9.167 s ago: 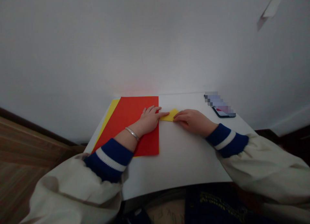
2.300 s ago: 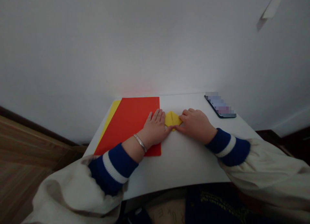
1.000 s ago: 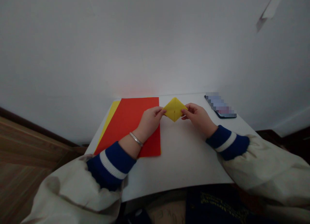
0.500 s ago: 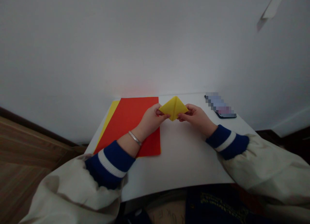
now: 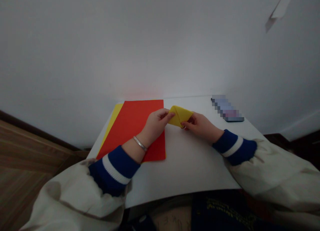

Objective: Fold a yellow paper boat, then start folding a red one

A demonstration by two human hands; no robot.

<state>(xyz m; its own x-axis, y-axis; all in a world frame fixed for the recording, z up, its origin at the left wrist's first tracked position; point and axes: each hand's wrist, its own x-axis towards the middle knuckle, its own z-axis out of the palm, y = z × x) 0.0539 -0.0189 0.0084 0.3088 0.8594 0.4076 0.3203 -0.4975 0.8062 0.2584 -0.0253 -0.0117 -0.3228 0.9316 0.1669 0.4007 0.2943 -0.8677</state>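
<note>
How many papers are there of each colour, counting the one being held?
Red papers: 1, the red sheet on the table.
Yellow papers: 2, the folded piece pinched between left hand and right hand, and the yellow sheet under the red sheet.
Total: 3.

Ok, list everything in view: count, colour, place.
table: one, white, in front
wall: one, white, behind the table
folded paper: one, yellow, held over the table
red sheet: one, red, flat on the table's left
yellow sheet: one, yellow, under the red sheet, left edge showing
phone: one, dark, table's far right
strip: one, pale, upper right on the wall
bracelet: one, silver, left wrist
left hand: one, grip on the folded paper's left side
right hand: one, grip on its right side
</note>
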